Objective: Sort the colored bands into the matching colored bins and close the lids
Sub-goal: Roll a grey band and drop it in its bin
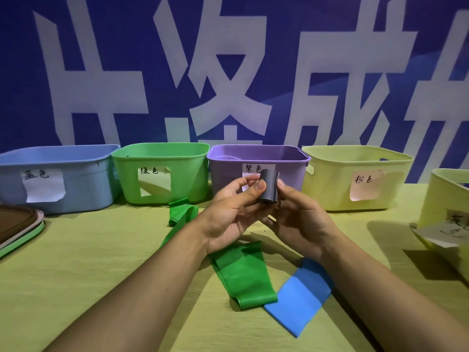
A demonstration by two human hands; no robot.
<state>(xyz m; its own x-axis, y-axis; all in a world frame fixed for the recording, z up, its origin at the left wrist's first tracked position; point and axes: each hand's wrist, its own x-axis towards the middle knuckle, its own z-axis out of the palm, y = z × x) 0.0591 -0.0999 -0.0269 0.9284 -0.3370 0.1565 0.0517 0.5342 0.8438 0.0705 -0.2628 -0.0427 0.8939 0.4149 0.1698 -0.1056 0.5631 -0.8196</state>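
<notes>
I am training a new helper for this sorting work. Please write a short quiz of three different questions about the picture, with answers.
1. True or false: both hands hold the grey band.
2. Which bin stands right behind the hands?
A. blue bin
B. purple bin
C. the yellow bin with the pink label
3. Fill in: the band on the cloth beside the blue band is ____.

Key
1. True: the fingers of both pinch it.
2. B
3. The green band.
</notes>
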